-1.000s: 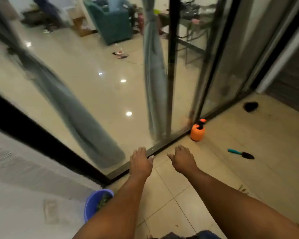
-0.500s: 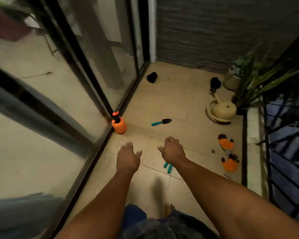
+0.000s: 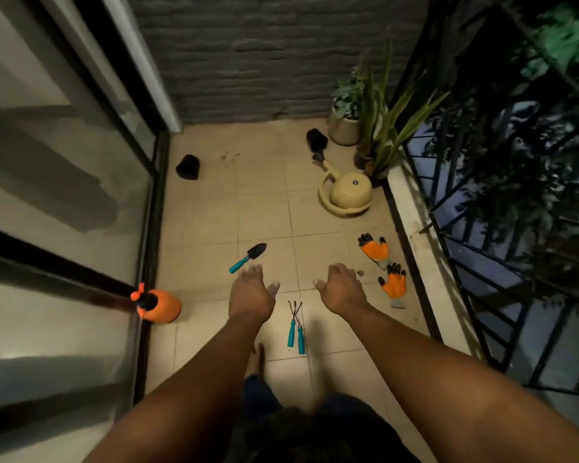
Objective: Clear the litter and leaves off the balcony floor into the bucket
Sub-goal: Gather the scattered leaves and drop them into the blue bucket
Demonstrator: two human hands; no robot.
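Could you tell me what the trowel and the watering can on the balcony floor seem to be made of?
Trowel: matte black blade, probably coated metal; smooth teal handle, likely plastic or rubber. Watering can: smooth, evenly cream body with a moulded look, probably plastic.

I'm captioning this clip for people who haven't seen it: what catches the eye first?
Two bare hands, left and right, reach out open over the tiled floor. Bright orange stands out: a sprayer by the glass door and two gloves near the railing. A teal-handled trowel lies just ahead.
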